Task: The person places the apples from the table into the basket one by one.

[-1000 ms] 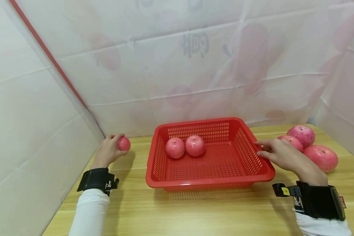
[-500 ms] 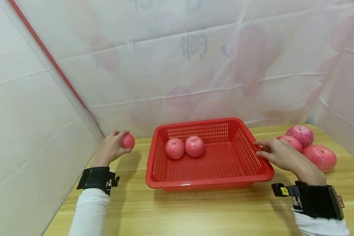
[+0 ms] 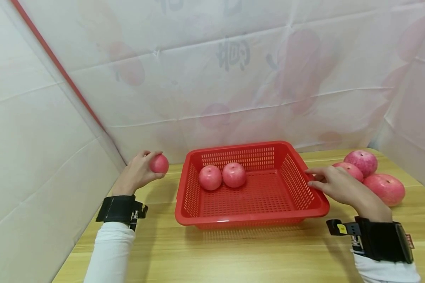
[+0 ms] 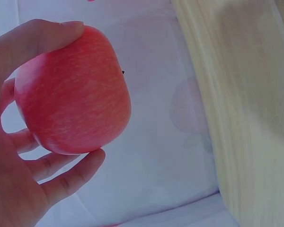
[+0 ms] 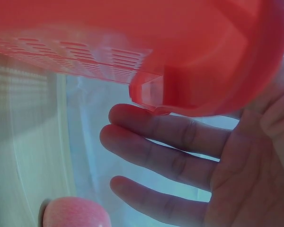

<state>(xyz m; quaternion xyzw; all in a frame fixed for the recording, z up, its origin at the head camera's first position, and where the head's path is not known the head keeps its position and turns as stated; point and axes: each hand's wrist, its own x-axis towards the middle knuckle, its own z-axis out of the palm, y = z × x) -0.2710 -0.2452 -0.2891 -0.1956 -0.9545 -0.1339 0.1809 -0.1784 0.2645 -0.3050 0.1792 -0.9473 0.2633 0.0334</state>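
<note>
My left hand (image 3: 136, 173) holds a red apple (image 3: 159, 164) in the air, left of the red plastic basket (image 3: 248, 219). In the left wrist view, the thumb lies over one side of this apple (image 4: 78, 94) and the fingertips support the other. My right hand (image 3: 340, 188) grips the basket's right rim, thumb and index finger over the edge. Three fingers (image 5: 170, 135) stretch below the rim in the right wrist view. Inside the basket, one apple (image 3: 210, 178) sits at the left beside another apple (image 3: 234, 175).
Right of the basket, behind my right hand, a dark pink apple (image 3: 362, 163), a partly covered apple (image 3: 352, 171) and a larger apple (image 3: 385, 189) lie grouped on the wooden table (image 3: 233, 259). Pale printed sheeting (image 3: 198, 94) walls in the back and sides.
My left hand has carried its apple rightward and a little upward, closer to the basket. The right hand, the basket and the other apples stay in place.
</note>
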